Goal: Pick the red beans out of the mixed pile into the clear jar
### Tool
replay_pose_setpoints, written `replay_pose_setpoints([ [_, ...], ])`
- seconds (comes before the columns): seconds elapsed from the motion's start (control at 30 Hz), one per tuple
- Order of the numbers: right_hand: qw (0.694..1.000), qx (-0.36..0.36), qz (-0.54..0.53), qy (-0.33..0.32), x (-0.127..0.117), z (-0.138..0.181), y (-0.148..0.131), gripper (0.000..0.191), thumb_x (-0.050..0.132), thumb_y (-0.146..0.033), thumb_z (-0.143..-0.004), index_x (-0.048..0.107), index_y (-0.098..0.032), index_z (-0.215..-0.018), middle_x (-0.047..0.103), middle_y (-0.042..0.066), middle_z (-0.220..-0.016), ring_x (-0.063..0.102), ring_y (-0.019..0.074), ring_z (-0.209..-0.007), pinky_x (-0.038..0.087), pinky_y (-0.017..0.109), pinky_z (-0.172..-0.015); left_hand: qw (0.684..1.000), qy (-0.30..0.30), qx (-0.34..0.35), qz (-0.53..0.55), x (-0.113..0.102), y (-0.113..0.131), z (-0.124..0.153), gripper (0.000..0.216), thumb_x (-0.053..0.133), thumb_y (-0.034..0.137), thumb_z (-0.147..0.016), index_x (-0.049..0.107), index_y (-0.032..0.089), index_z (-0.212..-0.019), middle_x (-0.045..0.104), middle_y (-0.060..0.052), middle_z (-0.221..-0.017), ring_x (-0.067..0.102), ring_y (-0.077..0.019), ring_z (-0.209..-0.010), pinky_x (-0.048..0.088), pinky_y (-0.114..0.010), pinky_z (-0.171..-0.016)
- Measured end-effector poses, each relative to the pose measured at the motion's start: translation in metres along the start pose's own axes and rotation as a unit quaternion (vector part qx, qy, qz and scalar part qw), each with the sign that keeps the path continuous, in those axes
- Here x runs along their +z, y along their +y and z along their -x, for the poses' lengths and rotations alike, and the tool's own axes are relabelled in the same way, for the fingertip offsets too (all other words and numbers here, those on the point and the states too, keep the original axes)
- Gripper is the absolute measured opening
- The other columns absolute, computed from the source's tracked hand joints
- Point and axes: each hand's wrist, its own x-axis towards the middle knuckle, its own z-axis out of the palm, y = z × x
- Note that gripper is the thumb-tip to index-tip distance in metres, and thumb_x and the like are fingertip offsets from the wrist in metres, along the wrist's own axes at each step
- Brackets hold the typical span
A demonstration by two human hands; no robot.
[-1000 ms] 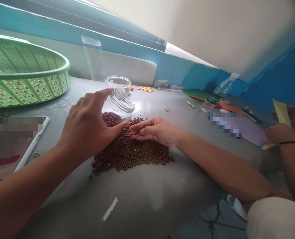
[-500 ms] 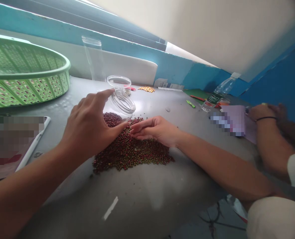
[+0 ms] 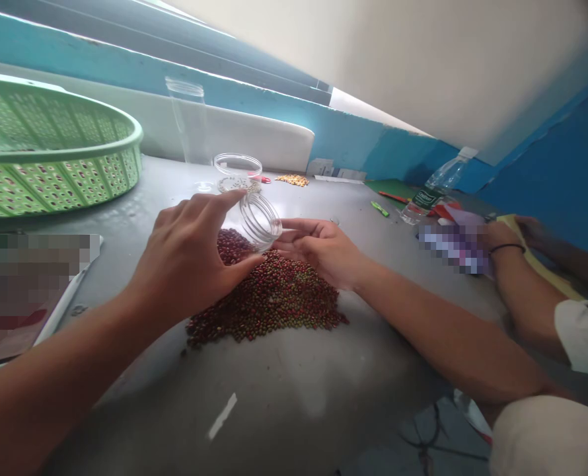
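My left hand (image 3: 185, 254) is wrapped around a clear plastic jar (image 3: 260, 221), tilted with its threaded mouth to the right. Dark red beans (image 3: 232, 244) show through or behind the jar's lower side; I cannot tell which. At the mouth is my right hand (image 3: 324, 248), its fingers stretched out by the rim and partly behind it. Nothing can be seen in it. Beneath both hands a pile of mixed red and green beans (image 3: 269, 304) is spread on the grey table (image 3: 274, 396).
A green basket (image 3: 76, 152) and a tablet-like panel (image 3: 36, 297) lie left. Behind are a tall clear jar (image 3: 187, 125), a round clear container (image 3: 237, 168) and yellow kernels (image 3: 293, 180). At right stand a water bottle (image 3: 435, 188) and another person's hands (image 3: 502, 238) holding yellow material.
The jar has tipped and shifted right, its mouth turning toward my right hand. My right hand has moved slightly right and up to the rim. The other person's hands now hold something yellow.
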Motion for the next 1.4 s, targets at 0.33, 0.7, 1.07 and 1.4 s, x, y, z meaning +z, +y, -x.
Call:
replay_pose_setpoints([
  [0.33, 0.996, 0.058, -0.073, 0.010, 0.002, 0.001, -0.010, 0.041, 0.041, -0.002, -0.077, 0.064, -0.007, -0.111, 0.075, 0.014, -0.102, 0.073, 0.0166, -0.089, 0.054, 0.034, -0.101, 0.998, -0.001, 0.060, -0.003, 0.001, -0.001, 0.001, 0.076, 0.065, 0.054, -0.079, 0.034, 0.031, -0.144, 0.058, -0.008, -0.135, 0.055, -0.0352, -0.125, 0.043, -0.056, -0.107],
  [0.7, 0.998, 0.039, -0.051, 0.005, 0.001, 0.000, -0.006, 0.048, 0.043, 0.007, -0.071, 0.066, -0.012, -0.109, 0.076, 0.009, -0.100, 0.074, 0.0142, -0.092, 0.058, 0.027, -0.092, 0.998, 0.007, 0.061, -0.016, 0.002, -0.002, 0.001, 0.079, 0.068, 0.056, -0.077, 0.035, 0.030, -0.143, 0.059, -0.007, -0.135, 0.056, -0.0331, -0.124, 0.044, -0.052, -0.106],
  [1.07, 0.994, -0.103, 0.022, 0.019, 0.000, -0.001, -0.001, 0.027, 0.068, -0.011, -0.082, 0.071, -0.019, -0.107, 0.077, 0.003, -0.103, 0.072, 0.0153, -0.096, 0.056, 0.036, -0.100, 0.997, -0.003, 0.069, -0.017, 0.002, -0.001, 0.000, 0.080, 0.068, 0.057, -0.077, 0.034, 0.030, -0.144, 0.058, -0.008, -0.136, 0.056, -0.0339, -0.125, 0.043, -0.054, -0.106],
  [1.4, 0.903, -0.283, 0.315, 0.074, 0.027, 0.024, -0.013, 0.038, 0.051, -0.028, -0.100, 0.055, -0.037, -0.136, 0.064, -0.004, -0.133, 0.049, 0.0210, -0.137, 0.031, 0.049, -0.118, 0.995, 0.002, 0.096, 0.024, 0.003, 0.002, 0.001, 0.077, 0.067, 0.056, -0.077, 0.036, 0.030, -0.143, 0.059, -0.007, -0.134, 0.056, -0.0313, -0.124, 0.044, -0.050, -0.109],
])
